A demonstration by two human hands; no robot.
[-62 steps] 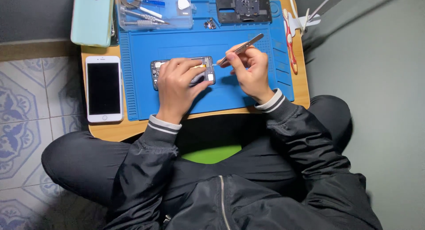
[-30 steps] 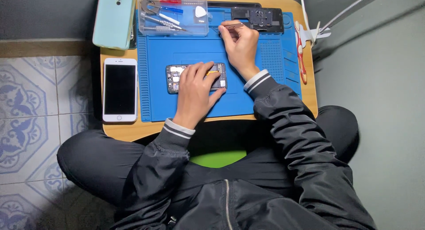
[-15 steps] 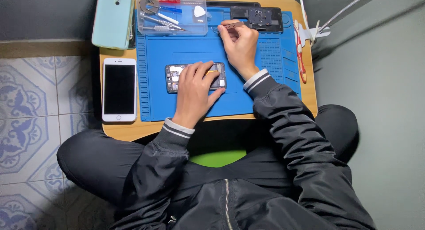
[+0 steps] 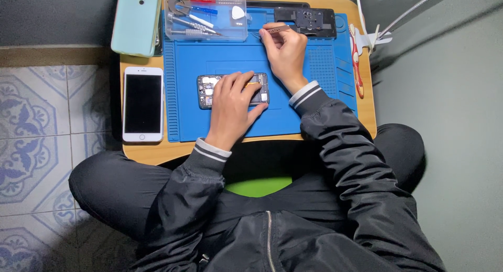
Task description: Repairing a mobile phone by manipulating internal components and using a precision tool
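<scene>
The left hand (image 4: 230,110) is pressing flat on the opened dark smartphone (image 4: 232,90) mid-mat, while the right hand (image 4: 284,53) is pinching slim metal tweezers (image 4: 278,27) at the far edge, right of the clear plastic box (image 4: 205,15) (holding small tools).

Crowded back edge, open front of the blue mat

Bare mat (image 4: 230,125) lay open along the table's front edge; the clear tool box (image 4: 207,12), black frame (image 4: 314,20) and right hand (image 4: 285,54) blocked the back, the white phone (image 4: 142,104) the left edge.

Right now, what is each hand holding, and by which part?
Right hand pinches metal tweezers near their middle, tips toward the black part. Left hand presses down on the opened phone, grasping nothing.
</scene>
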